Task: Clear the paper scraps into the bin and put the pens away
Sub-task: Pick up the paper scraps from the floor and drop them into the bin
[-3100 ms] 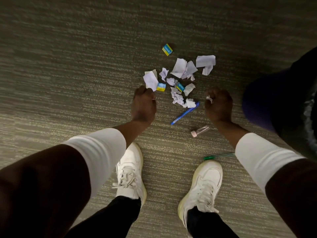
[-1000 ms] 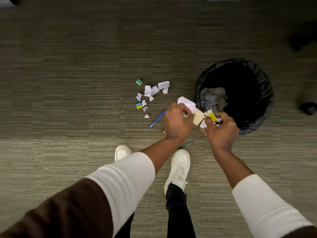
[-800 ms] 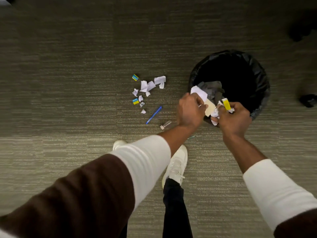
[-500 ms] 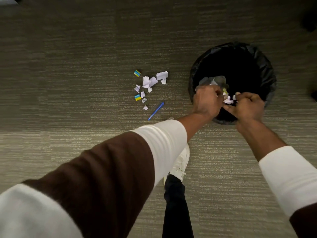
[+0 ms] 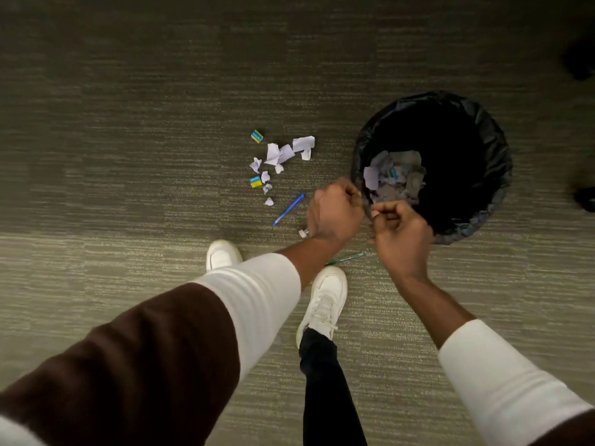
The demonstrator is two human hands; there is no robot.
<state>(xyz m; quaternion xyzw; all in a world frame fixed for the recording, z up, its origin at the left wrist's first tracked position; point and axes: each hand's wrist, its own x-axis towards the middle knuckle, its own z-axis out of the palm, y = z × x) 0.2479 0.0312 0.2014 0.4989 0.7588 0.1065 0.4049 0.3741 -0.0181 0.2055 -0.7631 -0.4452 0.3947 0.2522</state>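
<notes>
A round bin point(image 5: 492, 149) lined with a black bag stands on the carpet at the right, with paper scraps point(image 5: 394, 178) lying inside. My left hand point(image 5: 335, 210) and my right hand point(image 5: 401, 233) hover at the bin's near-left rim, fingers curled, with nothing visible in them. Left of the bin, several white paper scraps point(image 5: 283, 154) and two blue-yellow bits point(image 5: 256, 181) lie on the floor. A blue pen point(image 5: 288, 209) lies just below them. A green pen point(image 5: 346, 258) shows between my forearms, partly hidden.
A small clear cap-like piece point(image 5: 303, 233) peeks out beside my left wrist. My white shoes point(image 5: 325, 300) stand below the pens. Dark objects point(image 5: 584, 197) sit at the right edge of the carpet.
My hands carried scraps from the floor pile over the bin and let them fall in. Both hands have since drawn back to the bin's near rim without paper.
</notes>
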